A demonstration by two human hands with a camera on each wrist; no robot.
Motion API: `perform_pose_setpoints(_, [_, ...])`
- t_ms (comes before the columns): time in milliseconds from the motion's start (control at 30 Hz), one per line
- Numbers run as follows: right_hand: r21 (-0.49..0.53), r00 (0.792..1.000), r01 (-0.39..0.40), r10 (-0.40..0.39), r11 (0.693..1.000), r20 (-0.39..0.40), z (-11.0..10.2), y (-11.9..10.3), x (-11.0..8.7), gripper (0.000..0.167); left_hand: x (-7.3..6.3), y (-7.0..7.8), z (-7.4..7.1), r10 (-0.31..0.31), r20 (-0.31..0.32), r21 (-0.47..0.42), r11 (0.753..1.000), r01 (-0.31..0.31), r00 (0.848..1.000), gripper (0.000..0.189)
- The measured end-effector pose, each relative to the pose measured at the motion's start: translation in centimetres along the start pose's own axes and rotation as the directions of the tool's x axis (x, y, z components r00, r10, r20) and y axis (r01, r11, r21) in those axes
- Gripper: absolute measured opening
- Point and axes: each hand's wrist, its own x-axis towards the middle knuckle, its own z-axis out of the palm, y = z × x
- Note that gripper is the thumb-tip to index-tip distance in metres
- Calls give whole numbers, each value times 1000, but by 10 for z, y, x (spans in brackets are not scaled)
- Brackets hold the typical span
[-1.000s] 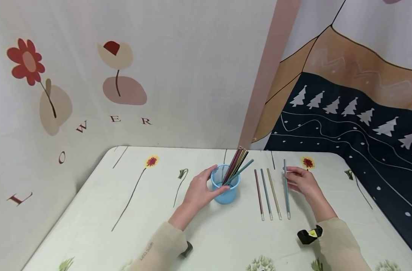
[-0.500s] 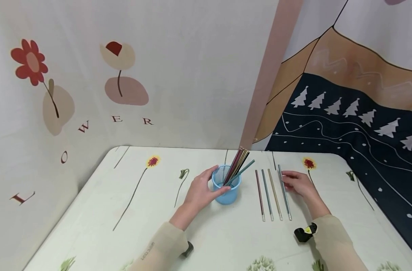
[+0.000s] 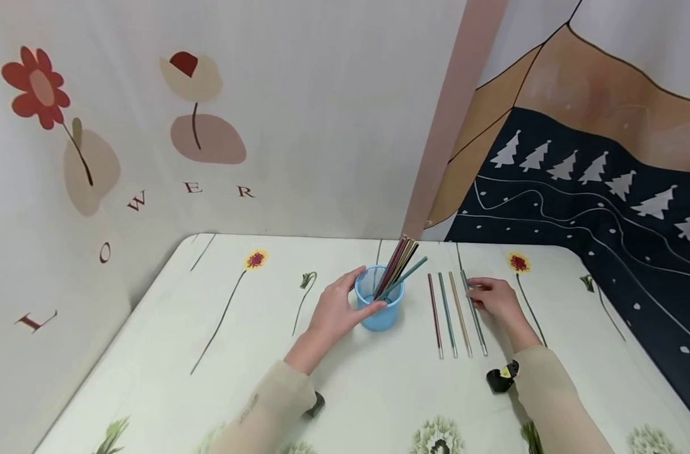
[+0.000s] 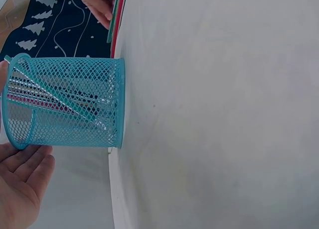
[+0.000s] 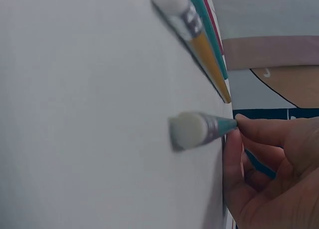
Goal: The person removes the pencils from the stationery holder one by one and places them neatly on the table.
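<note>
One teal pencil (image 3: 474, 315), silver-banded, white-tipped; one blue mesh cup (image 3: 381, 320).

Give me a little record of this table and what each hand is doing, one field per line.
Surface: flower-print table
Container: blue mesh cup, upright
Inside it: bundle of pencils leaning right; exact count unclear
Left hand: holds the cup near its rim
Lying right of the cup: dark red pencil, teal pencil, gold pencil, side by side
Right hand: pinches another teal pencil at the row's right end
</note>
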Motion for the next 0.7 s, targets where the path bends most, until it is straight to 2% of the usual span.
perform_pose_setpoints(267, [-46, 999, -40, 39, 998, -24, 2, -3, 2, 41, 2, 1, -1, -19, 18, 3, 1000, 19, 1000, 85])
perform_pose_setpoints(700, [-67, 998, -19, 15, 998, -57, 5, -1, -1, 39, 0, 1, -1, -17, 10, 4, 1000, 17, 1000, 86])
